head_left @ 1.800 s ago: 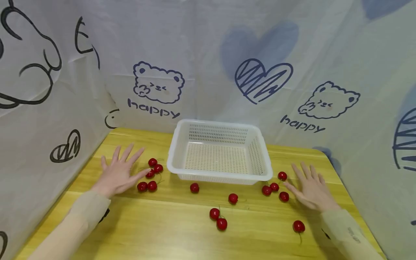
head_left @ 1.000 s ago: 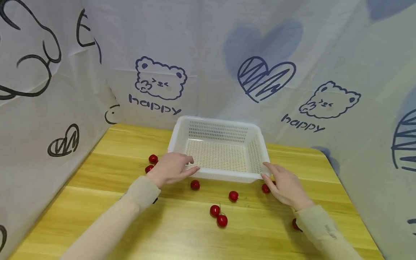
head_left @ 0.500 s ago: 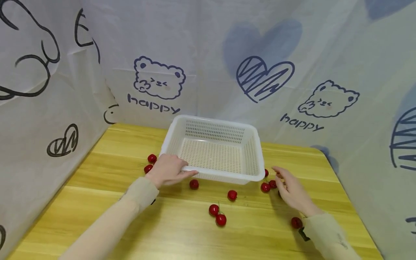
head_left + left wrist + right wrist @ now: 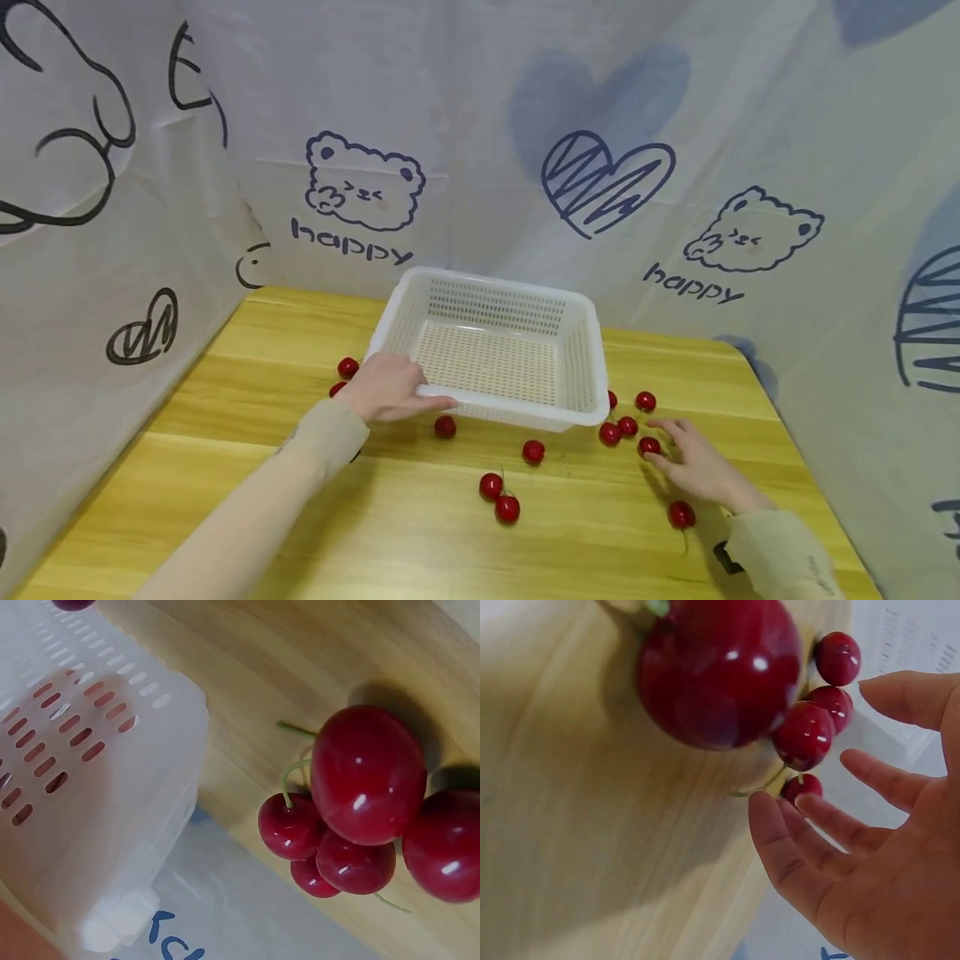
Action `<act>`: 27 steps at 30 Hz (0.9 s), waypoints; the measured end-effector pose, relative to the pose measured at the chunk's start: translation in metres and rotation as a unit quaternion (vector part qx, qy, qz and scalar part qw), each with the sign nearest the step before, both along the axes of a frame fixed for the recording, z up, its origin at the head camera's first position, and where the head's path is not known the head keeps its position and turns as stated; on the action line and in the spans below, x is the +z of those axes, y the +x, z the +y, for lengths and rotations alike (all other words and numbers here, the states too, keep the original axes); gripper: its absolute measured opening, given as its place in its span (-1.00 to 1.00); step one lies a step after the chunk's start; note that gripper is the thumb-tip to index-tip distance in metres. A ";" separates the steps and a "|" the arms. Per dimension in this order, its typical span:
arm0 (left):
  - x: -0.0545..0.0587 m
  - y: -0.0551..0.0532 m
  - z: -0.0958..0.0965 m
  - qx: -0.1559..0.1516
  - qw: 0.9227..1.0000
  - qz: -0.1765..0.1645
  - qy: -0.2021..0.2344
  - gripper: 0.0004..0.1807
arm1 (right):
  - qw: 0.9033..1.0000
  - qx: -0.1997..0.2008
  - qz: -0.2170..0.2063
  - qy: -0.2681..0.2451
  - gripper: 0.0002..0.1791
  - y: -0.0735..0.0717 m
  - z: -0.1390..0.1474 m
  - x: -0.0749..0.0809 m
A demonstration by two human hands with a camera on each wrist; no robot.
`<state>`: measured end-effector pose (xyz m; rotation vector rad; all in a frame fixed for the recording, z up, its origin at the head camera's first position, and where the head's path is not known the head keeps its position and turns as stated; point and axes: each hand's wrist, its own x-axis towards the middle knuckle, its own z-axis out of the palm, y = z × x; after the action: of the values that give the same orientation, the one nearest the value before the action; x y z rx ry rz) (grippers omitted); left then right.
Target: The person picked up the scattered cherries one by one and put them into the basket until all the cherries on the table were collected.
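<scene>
The white basket (image 4: 517, 408) sits toward the back of the desk (image 4: 420, 542). The left hand (image 4: 386, 387) has its grip clamped on the basket's near left corner, thumb along the front rim. Beside that hand lie the left-side cherries (image 4: 347, 367), partly hidden from above; the left wrist view shows five bunched together. In front of the basket are two single cherries (image 4: 533, 452) and, nearer the person, a pair of cherries (image 4: 507, 509).

The right hand (image 4: 701, 471) has its grip apart, thumb and fingers around the nearest cherry (image 4: 648, 447) without holding it; contact I cannot tell. Four cherries (image 4: 610, 433) lie between there and the basket; a stemmed cherry (image 4: 682, 514) lies near the wrist.

The work looks barely begun: the basket is held, but every cherry in view rests on the desk, none yet picked up. Behind hangs a printed cloth (image 4: 487, 208).
</scene>
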<state>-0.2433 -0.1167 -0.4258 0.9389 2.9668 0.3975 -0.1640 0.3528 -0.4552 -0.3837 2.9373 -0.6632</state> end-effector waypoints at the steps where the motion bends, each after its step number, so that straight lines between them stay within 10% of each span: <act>1: 0.001 0.000 0.000 0.004 1.000 -0.005 -0.007 -0.31 | 1.000 0.000 -0.005 -0.001 -0.42 -0.002 -0.001 -0.001; 27: 0.003 -0.002 0.010 0.024 0.998 -0.057 -0.033 -0.32 | 0.998 0.001 -0.059 0.028 -0.72 -0.021 -0.001 -0.010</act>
<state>-0.2451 -0.1066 -0.4233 0.8110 2.8856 0.3394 -0.1849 0.3513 -0.4651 -0.3284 2.8356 -0.5808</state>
